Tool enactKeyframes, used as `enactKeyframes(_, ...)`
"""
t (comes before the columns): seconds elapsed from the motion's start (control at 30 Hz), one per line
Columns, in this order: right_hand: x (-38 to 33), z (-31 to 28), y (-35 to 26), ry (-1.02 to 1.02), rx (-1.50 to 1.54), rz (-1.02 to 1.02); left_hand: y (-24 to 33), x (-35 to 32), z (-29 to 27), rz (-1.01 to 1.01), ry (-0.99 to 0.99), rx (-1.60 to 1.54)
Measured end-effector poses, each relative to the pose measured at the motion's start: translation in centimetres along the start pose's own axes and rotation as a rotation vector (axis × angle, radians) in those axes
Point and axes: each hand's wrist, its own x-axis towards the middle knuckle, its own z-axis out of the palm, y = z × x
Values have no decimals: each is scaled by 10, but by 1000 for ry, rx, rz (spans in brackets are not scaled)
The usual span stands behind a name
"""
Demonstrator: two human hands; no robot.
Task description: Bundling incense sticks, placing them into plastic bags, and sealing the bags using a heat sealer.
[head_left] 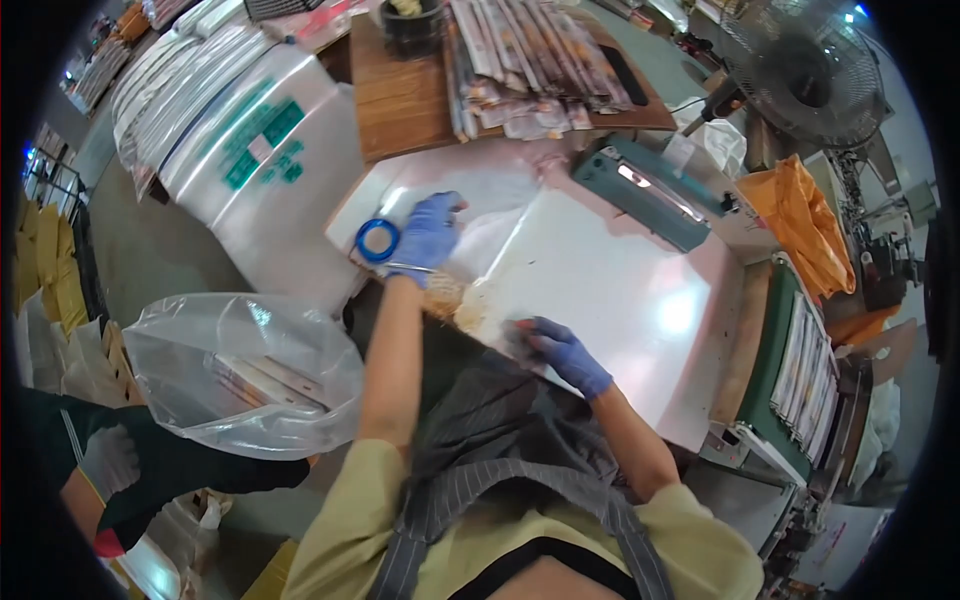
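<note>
My left hand point(428, 238), in a blue glove, lies flat on the left part of the white worktop point(610, 285) with nothing visible in it. A blue-rimmed roll of tape point(378, 240) sits right beside its wrist. At the worktop's near edge my right hand point(568, 357), also gloved, has its fingers closed around something small; motion blur and the fingers hide what it is, though a reddish bit shows at the tips. Between the hands, the near edge has a worn brown patch point(445, 298).
A grey-green bar-shaped device point(645, 190) stands at the back right. Behind, a wooden board point(400, 105) bears stacked long packets point(530, 65) and a black bowl point(411, 32). Left are a clear bag point(250, 375) of packets and another person's sleeve point(190, 450). A fan point(805, 80) stands right.
</note>
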Motion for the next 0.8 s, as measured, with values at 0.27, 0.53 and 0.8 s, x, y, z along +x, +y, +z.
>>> enactKeyframes(0.27,-36,-55,25,355,308,-323,-22,-25,9,-17,64,351)
enactKeyframes(0.53,16,-38,-52,385,-7,-338,96,-16,74,9,-283,-178)
enactKeyframes(0.8,16,-39,-72,684,-663,-870,91,-24,59,513,526,471)
